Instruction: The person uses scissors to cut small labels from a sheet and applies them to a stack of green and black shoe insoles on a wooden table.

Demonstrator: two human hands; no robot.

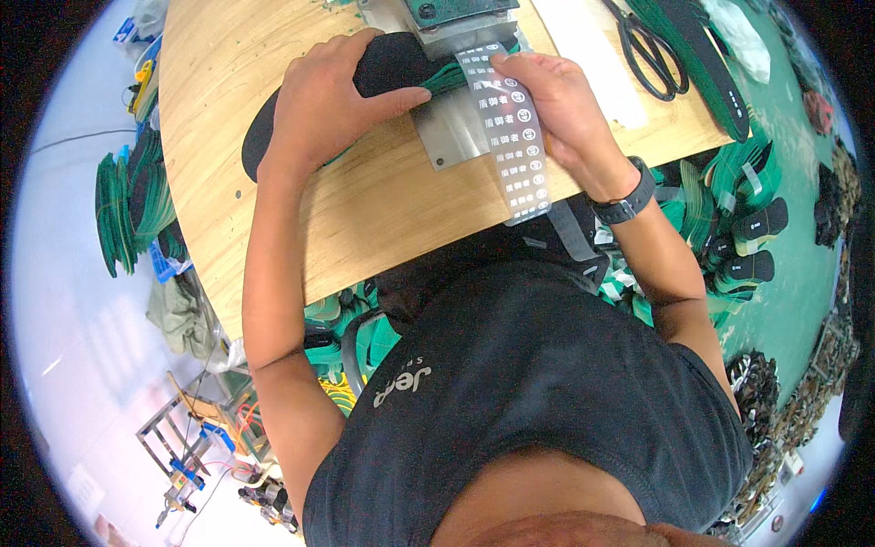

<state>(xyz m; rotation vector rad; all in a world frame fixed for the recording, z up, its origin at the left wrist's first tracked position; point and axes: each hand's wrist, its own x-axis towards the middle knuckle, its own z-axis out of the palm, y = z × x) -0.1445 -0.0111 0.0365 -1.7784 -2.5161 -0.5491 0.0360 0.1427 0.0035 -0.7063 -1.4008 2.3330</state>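
Note:
My left hand point(319, 105) lies over a black insole with a green edge point(394, 62), its fingers bent over the far side and its thumb along the near side. The front end of the insole reaches under a metal press head point(467, 35). Between the thumb and fingers of my right hand point(558, 96) is a clear label strip point(516, 150) with white print. From the press it hangs toward me over a steel plate point(448, 132) and past the table's front edge. The press head hides the strip's far end.
Black-handled scissors point(626, 22) lie at the far right of the wooden table point(365, 223), beside a white sheet point(583, 46). Long green-and-black insoles point(706, 77) rest at its right edge. Bundled insoles point(128, 205) hang at the left; several more bundles point(752, 219) are below right.

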